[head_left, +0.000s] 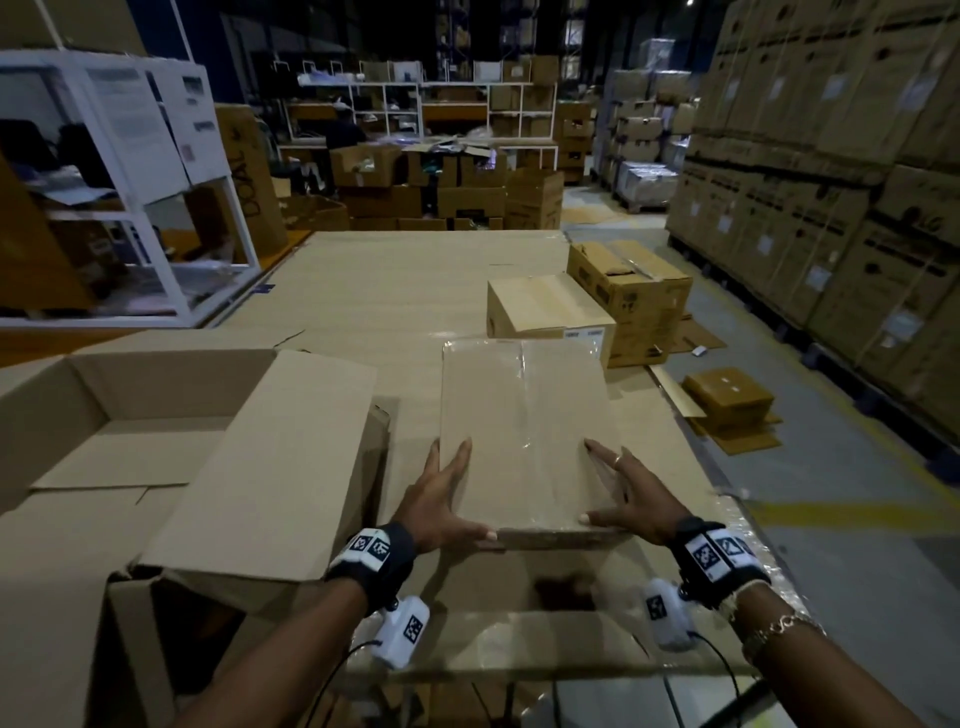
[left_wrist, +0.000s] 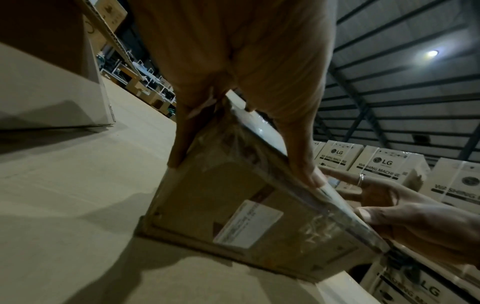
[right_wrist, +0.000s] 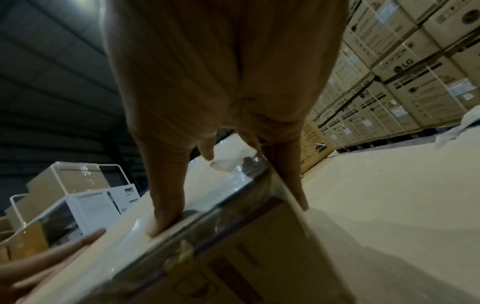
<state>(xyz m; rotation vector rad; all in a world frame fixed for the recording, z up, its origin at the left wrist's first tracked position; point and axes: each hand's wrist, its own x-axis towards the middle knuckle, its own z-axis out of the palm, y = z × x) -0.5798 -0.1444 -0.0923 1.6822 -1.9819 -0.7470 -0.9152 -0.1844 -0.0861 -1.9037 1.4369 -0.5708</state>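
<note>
A flat cardboard package (head_left: 524, 426) wrapped in clear film lies lengthwise in front of me on the cardboard-covered table (head_left: 389, 291). My left hand (head_left: 447, 499) grips its near left corner, fingers along the side and thumb on the near edge. My right hand (head_left: 628, 499) grips the near right corner the same way, a ring on one finger. In the left wrist view the package (left_wrist: 233, 195) shows its underside with a white label, near edge raised and far edge on the table. The right wrist view shows the thumb (right_wrist: 166, 205) on the film-wrapped top of the package (right_wrist: 233, 257).
A large open carton (head_left: 182, 441) with raised flaps stands at the left. A closed carton (head_left: 545, 306) sits just beyond the package, another (head_left: 634, 291) behind it. Stacked appliance cartons (head_left: 831, 182) line the right aisle. Flattened boxes (head_left: 727, 400) lie on the floor.
</note>
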